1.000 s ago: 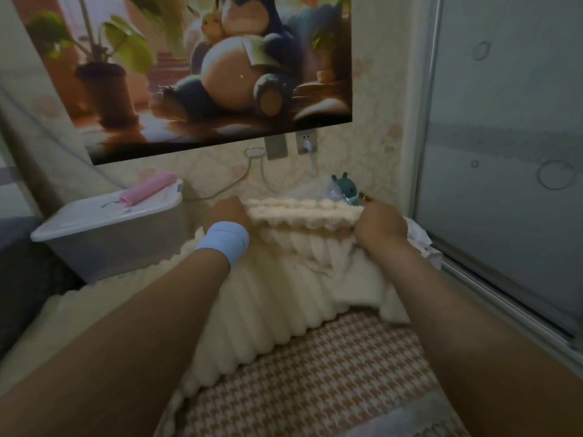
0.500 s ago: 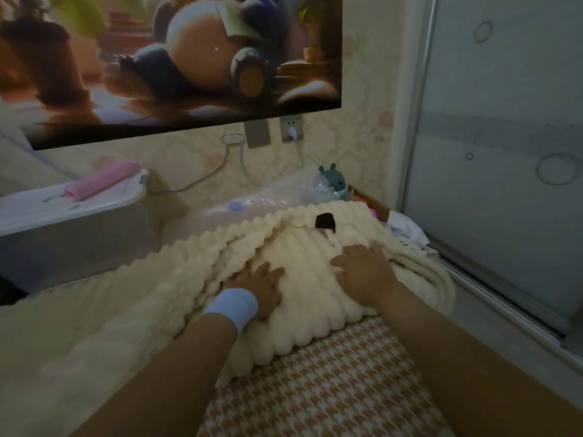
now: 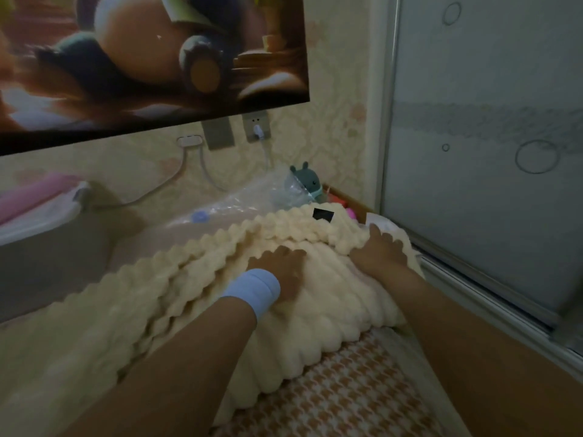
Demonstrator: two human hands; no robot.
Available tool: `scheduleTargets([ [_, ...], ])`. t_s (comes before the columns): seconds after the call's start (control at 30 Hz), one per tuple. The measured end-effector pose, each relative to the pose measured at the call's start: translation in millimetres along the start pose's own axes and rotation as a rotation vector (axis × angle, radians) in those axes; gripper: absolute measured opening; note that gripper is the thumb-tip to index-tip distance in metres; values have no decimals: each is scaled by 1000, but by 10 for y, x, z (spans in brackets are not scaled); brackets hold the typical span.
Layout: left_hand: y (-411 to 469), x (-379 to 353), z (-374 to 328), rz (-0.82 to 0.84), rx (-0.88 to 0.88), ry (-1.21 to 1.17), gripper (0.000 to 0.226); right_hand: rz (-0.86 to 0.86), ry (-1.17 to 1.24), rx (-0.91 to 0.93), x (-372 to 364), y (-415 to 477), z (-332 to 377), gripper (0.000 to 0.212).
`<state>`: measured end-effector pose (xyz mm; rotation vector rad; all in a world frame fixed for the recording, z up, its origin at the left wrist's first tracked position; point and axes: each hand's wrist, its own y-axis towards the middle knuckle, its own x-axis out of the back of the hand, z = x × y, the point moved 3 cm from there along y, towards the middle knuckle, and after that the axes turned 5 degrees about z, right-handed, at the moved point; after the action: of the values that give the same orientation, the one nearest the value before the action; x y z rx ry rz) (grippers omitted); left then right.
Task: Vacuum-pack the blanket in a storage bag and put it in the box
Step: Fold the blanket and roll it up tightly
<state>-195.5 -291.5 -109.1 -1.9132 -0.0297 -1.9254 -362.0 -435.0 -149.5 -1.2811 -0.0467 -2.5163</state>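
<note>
Left hand [image 3: 280,269] lies palm-down on the folded cream blanket [image 3: 189,279], fingers straight and spread, holding nothing. Right hand [image 3: 378,250] rests on the blanket's right fold; its fingertips are hidden by a ridge, so its grasp cannot be determined. The blanket lies on a houndstooth sheet [image 3: 362,389]. The clear storage bag [image 3: 252,200] lies just beyond it, the lidded box [image 3: 38,216] far left. A frosted glass door [image 3: 489,152] stands right.

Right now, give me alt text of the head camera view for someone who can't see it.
A person's left hand and right hand press flat on a folded cream ribbed blanket lying on a houndstooth bed cover. Behind it lie a clear storage bag and, at the left, a lidded plastic box.
</note>
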Motion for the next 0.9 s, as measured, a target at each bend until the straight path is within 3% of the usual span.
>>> scheduleTargets([
  [0.13,323,-67,140,139,113,-79,77,159,-140,18,75,239,32,42],
  [0.2,361,17,239,114,172,9,80,68,-73,-48,221,372,94,21],
  [0.27,424,154,385,62,240,53,79,-133,124,-78,456,526,172,22],
  [0.33,505,335,494,-32,248,53,71,-234,110,-70,600,599,234,25],
  [0.43,636,570,488,-396,147,60,36,-132,-359,-100,462,637,252,33],
  [0.47,670,595,464,-431,137,55,38,-115,-520,-123,389,638,239,38],
  [0.53,766,537,467,-287,179,8,53,-186,-711,-10,252,709,262,59],
  [0.57,835,458,495,-172,220,-24,60,-222,-701,168,187,738,318,71],
  [0.63,898,353,528,26,276,-41,65,-23,-572,500,18,737,442,89],
  [0.67,896,333,531,103,261,4,60,164,-479,525,-39,699,483,95],
  [0.73,865,339,525,212,224,118,52,458,-447,358,-129,682,488,97],
  [0.77,843,344,517,247,226,141,52,503,-514,271,-137,698,480,91],
  [0.9,709,416,531,339,210,276,58,477,-859,156,-70,631,596,60],
])
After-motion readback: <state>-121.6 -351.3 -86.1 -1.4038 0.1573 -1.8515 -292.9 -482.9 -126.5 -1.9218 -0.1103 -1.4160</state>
